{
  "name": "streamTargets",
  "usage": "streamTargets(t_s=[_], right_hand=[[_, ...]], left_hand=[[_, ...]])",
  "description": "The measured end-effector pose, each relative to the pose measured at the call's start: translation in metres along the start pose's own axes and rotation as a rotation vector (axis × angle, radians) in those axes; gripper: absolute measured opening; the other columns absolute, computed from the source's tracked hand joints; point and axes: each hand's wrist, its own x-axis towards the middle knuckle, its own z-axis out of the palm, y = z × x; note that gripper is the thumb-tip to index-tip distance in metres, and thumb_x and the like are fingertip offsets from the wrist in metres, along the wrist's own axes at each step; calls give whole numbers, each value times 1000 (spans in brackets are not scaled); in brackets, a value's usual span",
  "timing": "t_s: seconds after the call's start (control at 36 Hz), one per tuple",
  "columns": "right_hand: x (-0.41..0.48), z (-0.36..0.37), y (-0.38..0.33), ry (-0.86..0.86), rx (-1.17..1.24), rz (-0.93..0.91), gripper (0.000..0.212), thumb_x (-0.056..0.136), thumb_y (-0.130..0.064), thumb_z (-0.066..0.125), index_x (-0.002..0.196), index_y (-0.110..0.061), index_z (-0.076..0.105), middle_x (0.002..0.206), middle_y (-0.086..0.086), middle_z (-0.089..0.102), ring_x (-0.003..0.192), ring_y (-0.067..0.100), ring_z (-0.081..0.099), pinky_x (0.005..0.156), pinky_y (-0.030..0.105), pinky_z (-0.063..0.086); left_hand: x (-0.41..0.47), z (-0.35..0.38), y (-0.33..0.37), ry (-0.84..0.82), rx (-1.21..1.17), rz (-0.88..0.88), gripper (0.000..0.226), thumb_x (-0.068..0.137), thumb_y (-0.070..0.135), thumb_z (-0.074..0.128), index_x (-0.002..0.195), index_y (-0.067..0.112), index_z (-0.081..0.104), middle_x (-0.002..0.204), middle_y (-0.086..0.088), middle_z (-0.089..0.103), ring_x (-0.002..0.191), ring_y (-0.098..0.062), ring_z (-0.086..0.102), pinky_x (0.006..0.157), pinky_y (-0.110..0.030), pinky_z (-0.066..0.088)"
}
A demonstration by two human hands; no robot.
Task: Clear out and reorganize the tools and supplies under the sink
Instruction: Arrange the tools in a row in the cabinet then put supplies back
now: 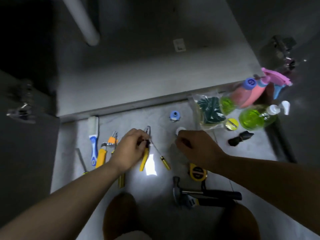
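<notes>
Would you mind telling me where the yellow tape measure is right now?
The tape measure lies on the floor right of centre in the head view, just below the right hand and just above the hammer.

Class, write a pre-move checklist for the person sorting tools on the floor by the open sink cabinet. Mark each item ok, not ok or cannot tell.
1. Pinch of the left hand on the small dark piece: ok.
2. Contents of the right hand: cannot tell, blurred.
3. Is the hammer away from the right knee: not ok, it lies close before it.
4. Is the green soap bottle upright: cannot tell from this angle.
5. Is the screwdriver flat on the floor: ok.
</notes>
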Motion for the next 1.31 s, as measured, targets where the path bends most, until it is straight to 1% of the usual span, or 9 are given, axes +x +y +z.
streamTargets(t_s=[0.08,0.19,0.42,0.64,0.69,0.78,0.92,1.06,1.31], right_hand=[[16,18,-26,-89,-16,-91,24,97,-24,57,74,-18,56,60,-6,53,58,8,52,61,34,46],[32,50,-51,-153,1,-130,22,95,-21,57,74,-20,53,66,-3,58,63,14,57,62,37,48],[37,105,-73,-217,88,-40,35,95,-19,52,65,-35,43,61,-9,50,58,6,49,60,28,43],[33,123,-70,-242,166,95,24,96,-16,53,73,-19,54,64,-4,55,57,10,49,58,21,39],[35,123,-69,-262,171,143,24,96,-19,54,73,-23,55,65,-6,56,57,5,51,56,17,40],[43,119,-68,-344,247,298,18,97,-22,56,81,-17,64,67,-7,60,54,-2,58,53,9,40],[50,100,-68,-379,555,453,13,94,-28,67,104,-20,67,91,12,71,65,11,67,56,23,53],[56,66,-62,-261,637,471,20,91,-33,70,108,-23,66,92,5,74,72,13,69,63,29,55],[17,3,-30,-156,706,511,14,92,-19,71,103,-12,69,98,18,73,78,20,66,63,26,52]], left_hand=[[-22,-14,-36,293,59,-212,24,88,3,66,110,13,68,110,-9,61,109,-31,57,99,-42,46],[-41,-25,-75,535,132,-559,29,90,11,65,118,11,61,119,-18,55,112,-38,51,95,-47,44],[-42,-39,-123,434,13,-712,25,93,18,72,114,10,61,111,-10,64,104,-29,61,88,-38,50],[-36,-50,-132,337,-249,-838,7,95,20,70,92,17,65,93,-7,73,83,-25,69,77,-42,61],[-39,-52,-121,369,-411,-832,8,97,18,68,95,9,68,95,-16,74,76,-24,68,66,-36,59],[-49,-52,-97,374,-616,-727,9,98,13,65,101,6,70,93,-21,70,83,-28,66,79,-42,59],[-49,-52,-45,157,-731,-488,12,97,9,66,107,6,72,72,-4,58,70,-10,57,69,-19,51],[-29,-39,-4,-1,-793,-371,20,94,1,68,112,-7,69,106,-30,71,85,-19,64,75,-26,50],[-1,3,47,-213,-639,-148,21,83,9,82,93,26,77,86,7,78,82,-5,71,81,-22,57]])
